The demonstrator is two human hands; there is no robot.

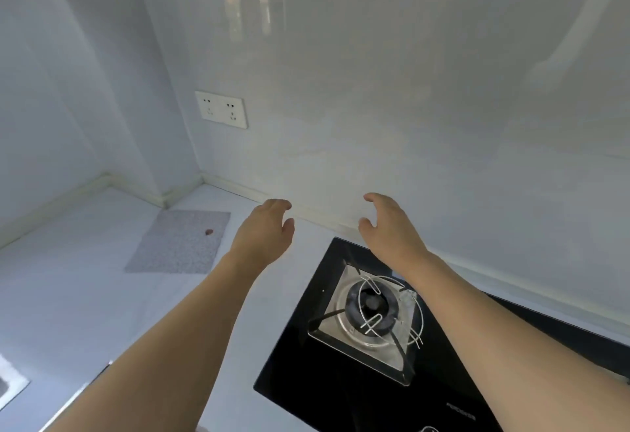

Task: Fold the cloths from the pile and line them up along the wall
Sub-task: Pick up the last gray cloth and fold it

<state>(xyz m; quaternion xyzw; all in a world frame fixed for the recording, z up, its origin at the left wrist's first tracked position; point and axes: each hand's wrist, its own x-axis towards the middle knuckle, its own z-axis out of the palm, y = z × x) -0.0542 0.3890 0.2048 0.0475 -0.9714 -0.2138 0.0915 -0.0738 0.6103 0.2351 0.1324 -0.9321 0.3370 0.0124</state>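
No cloth pile shows in the head view. My left hand (266, 230) and my right hand (388, 227) reach out side by side over the white counter (85, 295), close to the back wall (375, 107). Both have loosely spread, relaxed fingers and hold nothing. They hover near the wall's base strip, a hand's width apart. A flat grey speckled mat or cloth (180, 242) lies spread on the counter to the left of my left hand, with a small brown spot on it.
A black glass gas hob (306, 373) with a metal burner and pan support (371, 312) lies under my right forearm. A double wall socket (221, 109) sits on the wall at left. A sink edge (10, 387) shows at the lower left.
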